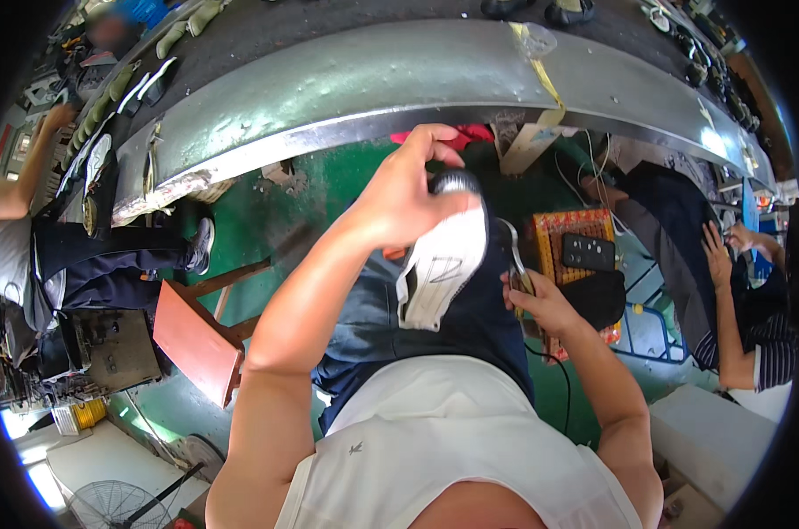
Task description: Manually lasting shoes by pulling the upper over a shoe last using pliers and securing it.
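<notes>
In front of my lap I hold a white shoe upper (450,257) with a black end at the top and dark line marks on its side. My left hand (406,196) is closed around its upper part, thumb across the white side and fingers bent over the black end. To the right of the shoe, my right hand (545,304) grips a hand tool with a curved metal end (514,245). The tool's end points up and away from me, close beside the shoe. My palm hides its handle, so its exact kind is unclear.
A metal-edged bench (346,84) curves across the far side, with shoes (152,84) along its left. Right of my knees, an orange patterned seat (553,229) bears a black case (588,252). A red-brown stool (196,339) stands left. Co-workers sit on both sides.
</notes>
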### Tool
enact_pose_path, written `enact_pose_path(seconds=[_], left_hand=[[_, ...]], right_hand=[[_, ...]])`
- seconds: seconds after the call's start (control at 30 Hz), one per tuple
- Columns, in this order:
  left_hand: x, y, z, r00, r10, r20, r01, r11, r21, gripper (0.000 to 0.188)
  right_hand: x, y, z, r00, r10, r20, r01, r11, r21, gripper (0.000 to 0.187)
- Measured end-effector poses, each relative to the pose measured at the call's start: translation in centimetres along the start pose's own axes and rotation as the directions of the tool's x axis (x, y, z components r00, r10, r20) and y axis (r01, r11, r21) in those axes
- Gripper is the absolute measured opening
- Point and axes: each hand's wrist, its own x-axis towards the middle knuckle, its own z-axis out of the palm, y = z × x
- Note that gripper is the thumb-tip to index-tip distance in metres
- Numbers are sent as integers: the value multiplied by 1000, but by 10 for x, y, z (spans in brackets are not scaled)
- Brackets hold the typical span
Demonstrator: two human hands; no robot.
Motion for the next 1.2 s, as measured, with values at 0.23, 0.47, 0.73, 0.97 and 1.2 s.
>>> enact_pose_path(seconds=[0.23, 0.47, 0.73, 0.97, 1.2], left_hand=[[-51, -188, 80, 701, -694, 164, 668, 559, -491, 52], [-79, -184, 114, 889, -457, -41, 358, 746, -562, 51], [-84, -184, 113, 886, -464, -12, 300, 592, -748, 74], [-60, -181, 100, 863, -498, 87, 419, 609, -674, 89], [-50, -160, 95, 832, -541, 120, 462, 558, -690, 76]], right_hand=[[-5, -27, 6, 964, 28, 266, 150, 765, -626, 23], [30, -67, 17, 918, 183, 352, 223, 494, -840, 52], [43, -45, 46, 956, 188, 225, 88, 549, -831, 30], [32, 25, 71, 993, 116, -20, -112, 873, -475, 31], [46, -17, 17, 860, 401, 315, -411, 911, -38, 28]])
